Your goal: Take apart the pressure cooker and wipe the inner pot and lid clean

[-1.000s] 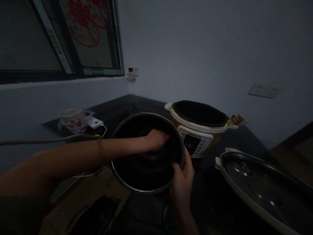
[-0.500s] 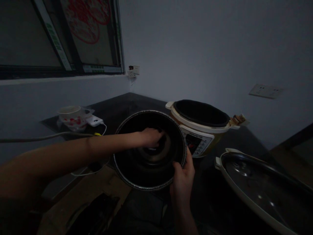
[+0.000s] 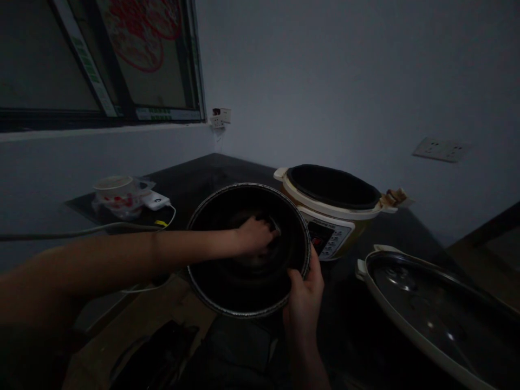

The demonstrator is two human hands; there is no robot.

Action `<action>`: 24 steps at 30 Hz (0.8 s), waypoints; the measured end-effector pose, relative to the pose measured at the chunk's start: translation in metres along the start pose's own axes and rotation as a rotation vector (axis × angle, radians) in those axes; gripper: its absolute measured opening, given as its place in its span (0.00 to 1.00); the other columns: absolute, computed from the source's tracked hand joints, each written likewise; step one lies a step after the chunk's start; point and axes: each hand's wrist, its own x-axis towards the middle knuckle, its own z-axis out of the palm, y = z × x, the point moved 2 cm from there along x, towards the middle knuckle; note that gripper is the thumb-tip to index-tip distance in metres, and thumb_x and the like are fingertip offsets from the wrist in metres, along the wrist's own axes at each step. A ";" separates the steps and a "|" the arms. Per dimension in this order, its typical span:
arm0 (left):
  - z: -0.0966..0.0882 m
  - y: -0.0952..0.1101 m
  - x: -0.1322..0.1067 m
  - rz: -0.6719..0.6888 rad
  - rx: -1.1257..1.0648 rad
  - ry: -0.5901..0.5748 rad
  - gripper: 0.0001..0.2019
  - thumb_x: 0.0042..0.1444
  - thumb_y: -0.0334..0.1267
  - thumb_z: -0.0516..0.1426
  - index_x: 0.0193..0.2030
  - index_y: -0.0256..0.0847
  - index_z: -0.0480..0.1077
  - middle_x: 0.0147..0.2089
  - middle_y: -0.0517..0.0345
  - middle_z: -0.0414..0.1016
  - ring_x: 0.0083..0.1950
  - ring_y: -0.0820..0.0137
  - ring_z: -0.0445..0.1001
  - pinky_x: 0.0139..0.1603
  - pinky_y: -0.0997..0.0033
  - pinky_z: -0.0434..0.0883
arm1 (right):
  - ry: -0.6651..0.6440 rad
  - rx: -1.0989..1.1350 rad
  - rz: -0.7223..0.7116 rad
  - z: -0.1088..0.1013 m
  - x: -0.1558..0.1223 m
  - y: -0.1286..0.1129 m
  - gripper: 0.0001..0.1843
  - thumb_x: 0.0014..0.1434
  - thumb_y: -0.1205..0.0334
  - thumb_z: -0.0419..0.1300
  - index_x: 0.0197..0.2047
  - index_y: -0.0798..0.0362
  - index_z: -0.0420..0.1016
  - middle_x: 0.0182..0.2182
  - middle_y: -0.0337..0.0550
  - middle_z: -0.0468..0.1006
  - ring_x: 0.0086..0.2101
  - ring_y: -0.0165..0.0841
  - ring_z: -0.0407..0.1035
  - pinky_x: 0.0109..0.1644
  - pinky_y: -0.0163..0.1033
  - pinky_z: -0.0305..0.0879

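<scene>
The person's arms are bare. The left hand (image 3: 254,238) has slim fingers and leads into a long left forearm (image 3: 162,254), uncovered past the elbow and up the upper arm. At the lower left edge of the view the arm runs into a dark mass, possibly a short dark sleeve (image 3: 24,352), though the dim light blurs its edge. The right hand (image 3: 303,303) shows its knuckles and thumb. The right wrist (image 3: 304,357) below it is narrow and unclothed.

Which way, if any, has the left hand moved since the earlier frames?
Yes. Left hand slid slightly right inside the pot, toward the rice cooker, since half a second ago.
</scene>
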 end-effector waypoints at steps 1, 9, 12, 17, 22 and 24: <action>-0.003 -0.009 0.000 -0.039 0.006 -0.002 0.25 0.60 0.45 0.56 0.61 0.35 0.64 0.54 0.36 0.75 0.54 0.49 0.74 0.48 0.52 0.70 | 0.001 0.004 0.004 0.000 0.000 0.000 0.36 0.44 0.68 0.59 0.60 0.49 0.68 0.58 0.45 0.72 0.59 0.44 0.64 0.64 0.55 0.58; -0.005 -0.058 -0.011 -0.144 0.049 -0.175 0.19 0.57 0.41 0.58 0.53 0.32 0.72 0.48 0.36 0.78 0.47 0.49 0.79 0.41 0.58 0.74 | -0.039 0.003 0.009 0.001 -0.002 -0.002 0.35 0.46 0.68 0.59 0.60 0.48 0.68 0.58 0.46 0.72 0.58 0.45 0.65 0.63 0.56 0.58; 0.003 -0.055 -0.018 -0.095 0.061 -0.255 0.17 0.54 0.37 0.60 0.50 0.33 0.75 0.47 0.36 0.79 0.47 0.49 0.79 0.41 0.58 0.74 | -0.052 0.001 0.008 0.002 -0.003 -0.002 0.36 0.46 0.68 0.58 0.61 0.47 0.67 0.58 0.45 0.72 0.58 0.45 0.64 0.63 0.57 0.58; 0.019 -0.041 -0.030 -0.009 0.056 -0.344 0.12 0.50 0.34 0.62 0.42 0.37 0.79 0.45 0.39 0.80 0.45 0.51 0.80 0.41 0.58 0.75 | -0.063 -0.018 -0.017 0.005 -0.004 -0.004 0.36 0.46 0.69 0.57 0.62 0.47 0.66 0.60 0.45 0.70 0.60 0.44 0.62 0.64 0.55 0.58; 0.031 -0.014 -0.038 0.075 0.019 -0.369 0.12 0.46 0.31 0.65 0.40 0.37 0.79 0.44 0.38 0.81 0.44 0.52 0.80 0.43 0.58 0.76 | -0.090 -0.057 -0.067 0.007 -0.006 -0.002 0.38 0.48 0.69 0.55 0.64 0.48 0.64 0.61 0.45 0.68 0.60 0.42 0.62 0.64 0.52 0.58; 0.031 0.000 -0.038 0.112 -0.003 -0.374 0.11 0.46 0.30 0.65 0.38 0.35 0.79 0.42 0.37 0.81 0.43 0.50 0.80 0.41 0.57 0.77 | -0.100 -0.082 -0.089 0.007 -0.006 -0.001 0.38 0.48 0.69 0.54 0.65 0.48 0.62 0.62 0.44 0.67 0.61 0.41 0.60 0.64 0.51 0.58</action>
